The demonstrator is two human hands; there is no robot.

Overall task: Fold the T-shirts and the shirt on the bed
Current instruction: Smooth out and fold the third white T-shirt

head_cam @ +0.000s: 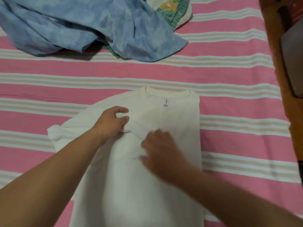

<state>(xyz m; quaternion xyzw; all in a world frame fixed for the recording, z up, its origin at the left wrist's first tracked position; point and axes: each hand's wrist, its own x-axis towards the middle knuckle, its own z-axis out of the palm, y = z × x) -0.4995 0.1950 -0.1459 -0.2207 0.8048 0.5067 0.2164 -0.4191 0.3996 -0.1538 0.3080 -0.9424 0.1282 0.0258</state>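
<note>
The left hand (113, 120) has its grip pinched on a folded-in sleeve (136, 126) of the white T-shirt (164, 185), thumb and curled fingers gathering a small ridge of cloth near the chest. The right hand (157, 148) lies just beside it, palm down on the middle of the same T-shirt; it is blurred, its fingers look spread and flat against the cloth, and its grip holds nothing that can be made out. Both forearms reach in from the near edge of the view.

The white T-shirt lies flat on the bed (237, 99), collar (167, 93) pointing away from the person, a small label (166, 102) showing inside the neck. Its right side is already folded in to a straight edge, while the other sleeve (54, 131) sticks out at the left.

The bed is covered with a sheet striped in pink, white and beige. Well apart from the white T-shirt, at the far side of the bed, a blue tie-dyed T-shirt (73, 25) lies crumpled in a heap. A shirt (173, 12) with a green leaf print and a yellow patch lies partly under it, peeking out at its right. A wooden bed frame (275, 46) runs along the right edge.
</note>
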